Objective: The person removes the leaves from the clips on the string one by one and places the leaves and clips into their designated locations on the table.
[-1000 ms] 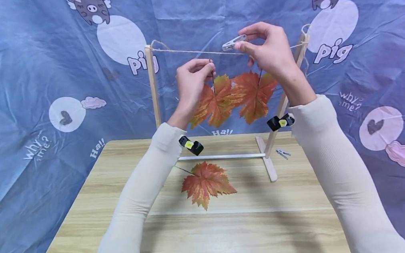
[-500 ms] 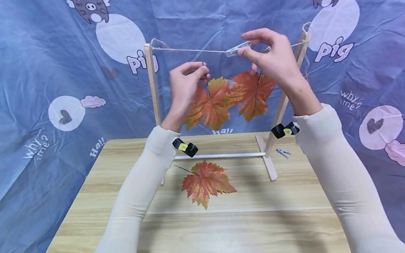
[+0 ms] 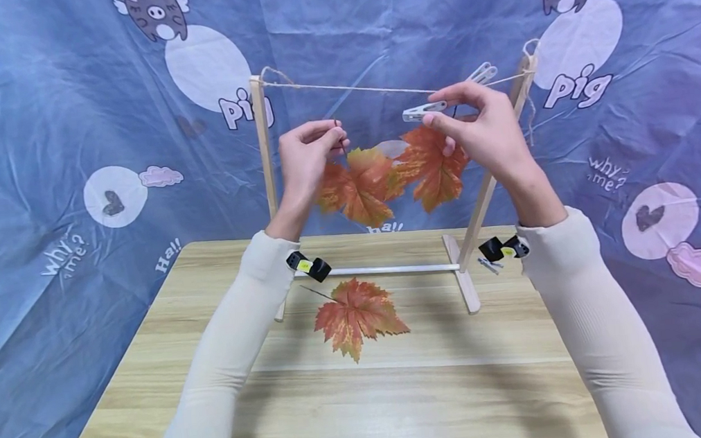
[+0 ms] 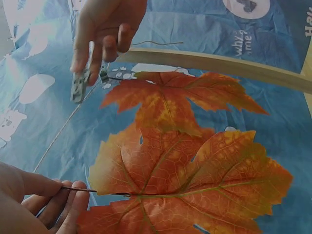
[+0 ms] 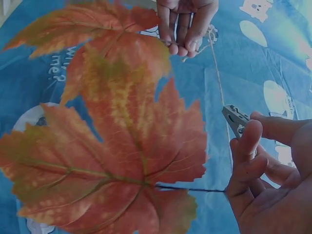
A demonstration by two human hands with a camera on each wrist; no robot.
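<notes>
**Held leaf [image 3: 357,187] and held clip [image 3: 424,112] staged under the string [image 3: 339,88], not joined**

Status: both hands grasping. Left hand [image 3: 309,158] pinches the held leaf's stem [image 4: 80,189], blade hanging down, stem end below the string and apart from it. Right hand [image 3: 489,123] has the held clip between thumb and fingers, just right of the string's midpoint. In the head view the clip sits a bit under the string; in the right wrist view its nose crosses the line. Can't tell if they touch, or if the clip's mouth is gaping.

Step looks like clipping the held leaf to the string. How I'd do it:
- Lift the stem to the string first, left of the hung leaf [image 3: 431,174], so blades don't overlap.
- Lay stem end against the string, fingers low on the stem so the clip has room.
- Squeeze the handles fully, come down over string and stem together, then ease off.
- Tug lightly before letting go; a thin stem could slip out.
- Keep right knuckles off the hung leaf; they're right in front of it.

Also around: hung clip [image 3: 483,73] on the string's right part, looks to be carrying the hung leaf. Below the string on the bench [image 3: 418,415]: third leaf [image 3: 359,315] toward the near side, spare clip [image 3: 491,266] off to the right.

Containers: none in view.
</notes>
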